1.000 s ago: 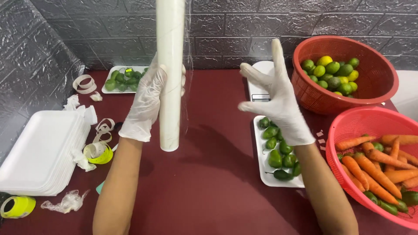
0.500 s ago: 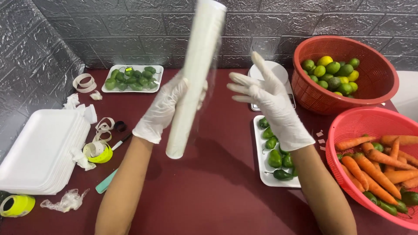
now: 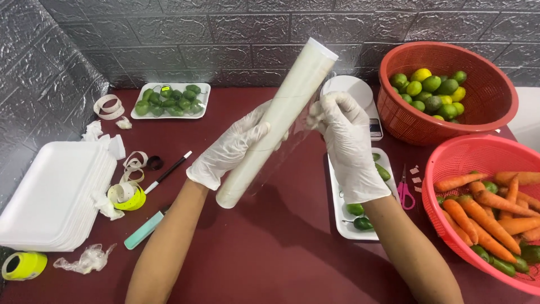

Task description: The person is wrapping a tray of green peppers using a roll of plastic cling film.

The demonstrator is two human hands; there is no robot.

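I've got the cling-film roll (image 3: 277,123) up off the table, over its middle — long axis tilted, low end toward the front-left, top end toward the back wall. Left hand (image 3: 228,151) is wrapped around the lower half, its grip closed on the roll. Right hand (image 3: 347,143) sits just right of the roll, nearer the upper half, fingers pinching the loose film edge (clear sheet, hard to trace). White tray (image 3: 341,198) of green peppers lies directly below the right hand.

A dark red table (image 3: 270,253) carries foam trays (image 3: 53,194), two baskets (image 3: 450,59), scissors (image 3: 403,188), tape rolls (image 3: 22,264).
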